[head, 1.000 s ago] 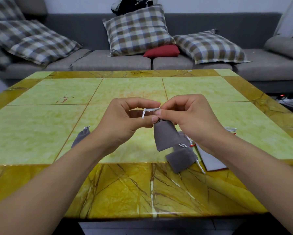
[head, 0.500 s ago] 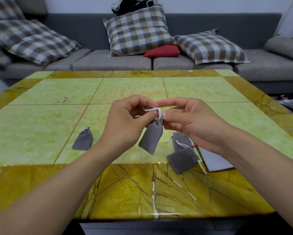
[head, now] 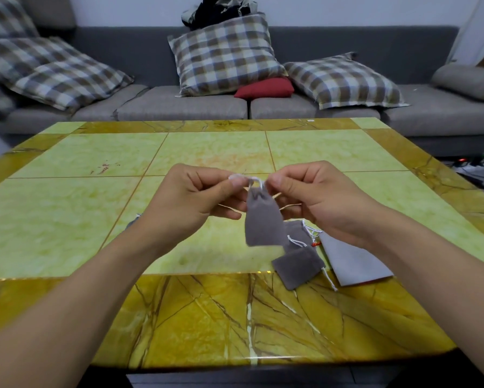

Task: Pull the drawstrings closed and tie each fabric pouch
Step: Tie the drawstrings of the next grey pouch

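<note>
A small grey fabric pouch (head: 262, 222) hangs in the air above the table, its mouth gathered by a white drawstring (head: 253, 180). My left hand (head: 192, 203) pinches one end of the string and my right hand (head: 311, 197) pinches the other, just above the pouch. Below to the right lie two more grey pouches, one (head: 298, 266) near the green tile's edge and another (head: 298, 233) partly behind the hanging pouch. A further grey pouch (head: 131, 224) is almost hidden behind my left wrist.
A light grey flat bag (head: 353, 261) lies right of the pouches under my right forearm. The green and yellow marble-look table (head: 67, 219) stretches ahead. Behind it stands a grey sofa (head: 179, 107) with plaid cushions and one red cushion (head: 264, 88).
The held pouch has swung from tilted to hanging straight between my hands. Both hands have drawn slightly apart, pulling the string ends sideways. My left arm now covers the pouch on the left.
</note>
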Motion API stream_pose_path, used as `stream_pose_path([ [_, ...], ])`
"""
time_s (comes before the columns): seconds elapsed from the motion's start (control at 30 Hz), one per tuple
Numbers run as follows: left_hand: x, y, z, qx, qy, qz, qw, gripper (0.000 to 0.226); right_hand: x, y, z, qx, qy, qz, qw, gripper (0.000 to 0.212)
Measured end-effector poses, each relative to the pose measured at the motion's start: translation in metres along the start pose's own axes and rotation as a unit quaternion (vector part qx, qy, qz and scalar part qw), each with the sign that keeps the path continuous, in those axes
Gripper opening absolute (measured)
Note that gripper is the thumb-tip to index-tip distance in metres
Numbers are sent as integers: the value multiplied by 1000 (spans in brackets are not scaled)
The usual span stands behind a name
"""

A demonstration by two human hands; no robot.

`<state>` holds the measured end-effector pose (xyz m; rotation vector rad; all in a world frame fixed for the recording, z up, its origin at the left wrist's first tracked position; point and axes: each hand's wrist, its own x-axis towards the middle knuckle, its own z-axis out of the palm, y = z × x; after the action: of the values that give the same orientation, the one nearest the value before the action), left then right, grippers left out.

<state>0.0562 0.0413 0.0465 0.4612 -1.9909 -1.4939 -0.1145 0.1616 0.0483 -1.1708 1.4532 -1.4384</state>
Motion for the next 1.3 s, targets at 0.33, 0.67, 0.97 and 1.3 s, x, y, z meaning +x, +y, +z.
stream_pose_path([
  [0.33, 4, 7, 26, -257, 91, -109, 956, 32, -1, -15, -7, 221, 76, 17, 972, 24],
  [0.67, -4, 14, 19, -571, -169, -101, 797, 26, -11, -25, 28, 524, -69, 48, 847, 31],
  [0.97, 8, 13, 18, -427, 27, -157, 890, 19, -1, -21, 19, 340, 17, 33, 940, 27],
  [1.3, 2, -8, 24, -194, -2, -102, 976, 21, 2, 0, 16, 98, 52, 13, 994, 23],
])
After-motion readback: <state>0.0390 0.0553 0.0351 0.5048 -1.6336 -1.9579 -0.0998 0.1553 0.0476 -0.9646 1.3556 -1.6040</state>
